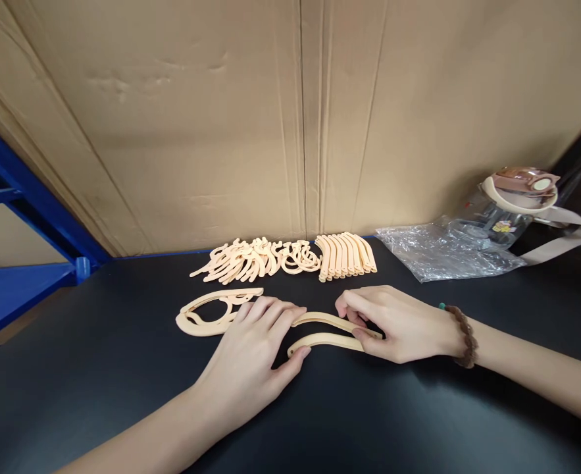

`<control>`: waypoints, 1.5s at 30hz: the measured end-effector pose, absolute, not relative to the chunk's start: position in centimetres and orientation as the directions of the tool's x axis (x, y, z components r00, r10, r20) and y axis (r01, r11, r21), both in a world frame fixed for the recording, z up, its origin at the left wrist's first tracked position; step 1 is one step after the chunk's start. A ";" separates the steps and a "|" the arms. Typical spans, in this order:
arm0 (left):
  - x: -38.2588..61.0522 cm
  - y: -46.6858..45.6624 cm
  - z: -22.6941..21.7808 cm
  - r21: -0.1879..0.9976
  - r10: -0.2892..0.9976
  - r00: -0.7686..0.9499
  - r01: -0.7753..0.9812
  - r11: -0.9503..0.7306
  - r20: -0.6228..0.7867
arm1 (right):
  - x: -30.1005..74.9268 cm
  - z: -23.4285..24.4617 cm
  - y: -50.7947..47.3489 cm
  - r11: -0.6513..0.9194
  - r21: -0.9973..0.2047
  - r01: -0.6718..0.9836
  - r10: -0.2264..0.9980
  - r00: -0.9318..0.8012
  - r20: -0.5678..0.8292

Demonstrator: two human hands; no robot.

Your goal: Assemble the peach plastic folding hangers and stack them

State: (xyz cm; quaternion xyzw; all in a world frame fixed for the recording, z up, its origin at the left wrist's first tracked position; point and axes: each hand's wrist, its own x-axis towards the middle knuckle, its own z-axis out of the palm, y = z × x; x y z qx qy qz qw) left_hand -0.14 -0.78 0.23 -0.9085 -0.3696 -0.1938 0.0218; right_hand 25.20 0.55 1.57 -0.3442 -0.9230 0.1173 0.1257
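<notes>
Two curved beige plastic hanger arms lie on the black tabletop, one above the other with a narrow gap between. My left hand (253, 345) has its fingertips at the left end of the upper hanger arm (326, 318), and its thumb touches the left end of the lower hanger arm (327, 340). At their right ends, my right hand (401, 322) has curled fingers by the upper piece and its thumb pressed down over them, hiding part of both. Left of my left hand sits a folding hanger (187, 322) with its pieces joined, partly covered by my fingers.
Behind lie a loose pile of small beige hanger pieces (248, 260), several hook pieces (300, 257) and a neat row of curved arms (347, 255). To the right, a clear bottle (500, 220) with a strap rests on a plastic bag (433, 253). Cardboard (196, 131) stands behind.
</notes>
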 end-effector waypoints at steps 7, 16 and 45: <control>-0.1 -0.8 0.2 0.114 0.671 0.649 0.683 -0.721 0.358 | 24.8 1.9 0.1 0.766 -0.176 0.619 0.641 -0.759 0.119; 0.1 -0.8 0.5 0.140 0.709 0.627 0.709 -0.691 0.323 | 24.4 1.5 -0.3 0.822 -0.069 0.565 0.570 -0.814 0.112; -6.8 9.8 5.1 -0.062 0.975 0.193 0.980 -0.187 0.110 | 20.7 2.1 9.2 0.647 0.145 0.748 0.683 -0.654 0.325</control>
